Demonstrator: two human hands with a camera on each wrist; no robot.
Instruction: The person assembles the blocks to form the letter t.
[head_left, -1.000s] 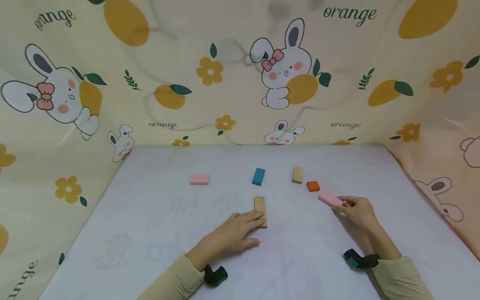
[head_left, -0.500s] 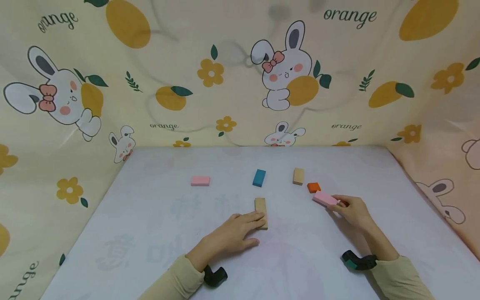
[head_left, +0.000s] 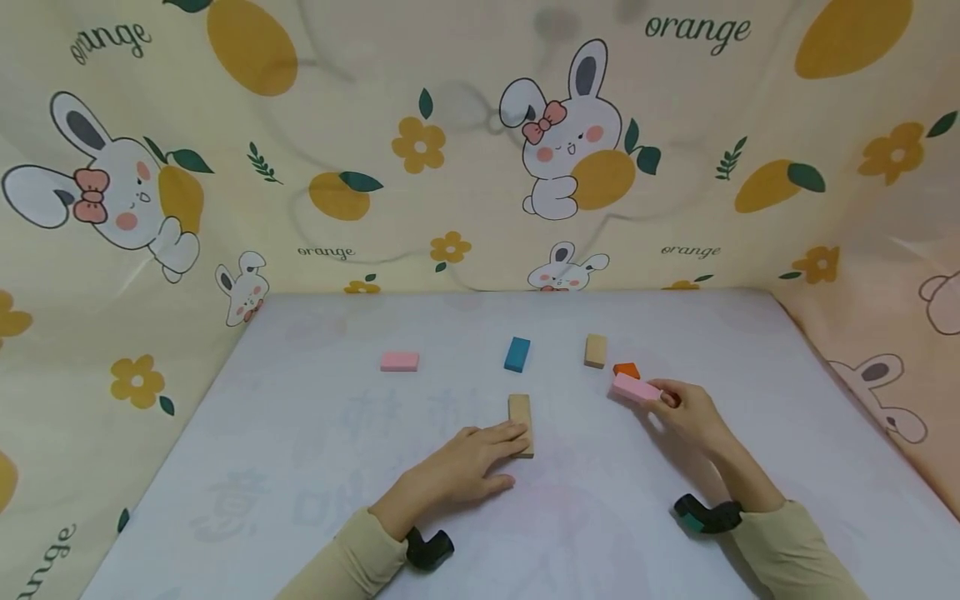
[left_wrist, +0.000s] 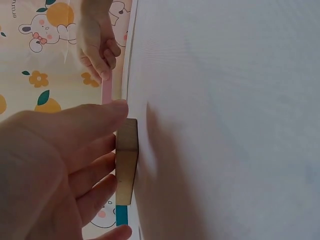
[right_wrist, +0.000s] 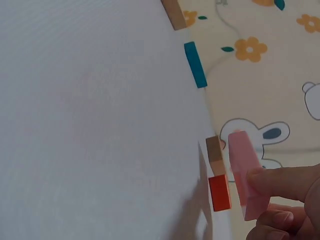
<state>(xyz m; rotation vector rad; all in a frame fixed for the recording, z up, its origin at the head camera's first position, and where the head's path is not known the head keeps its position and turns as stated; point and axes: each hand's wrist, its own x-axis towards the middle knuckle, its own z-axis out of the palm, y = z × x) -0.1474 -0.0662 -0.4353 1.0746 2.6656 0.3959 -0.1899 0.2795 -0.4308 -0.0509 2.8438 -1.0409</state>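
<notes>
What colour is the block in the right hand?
The block is pink, clearest in the right wrist view.

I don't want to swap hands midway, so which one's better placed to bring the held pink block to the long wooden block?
Probably your right hand: it pinches the pink block. Your left hand rests on the long wooden block, so it seems better suited to steadying that.

Smooth, matt wooden block (head_left: 519, 408)

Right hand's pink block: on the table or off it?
Off it: in the right wrist view, the pink block hangs above the tabletop, pinched by the right hand, its shadow separate.
</notes>
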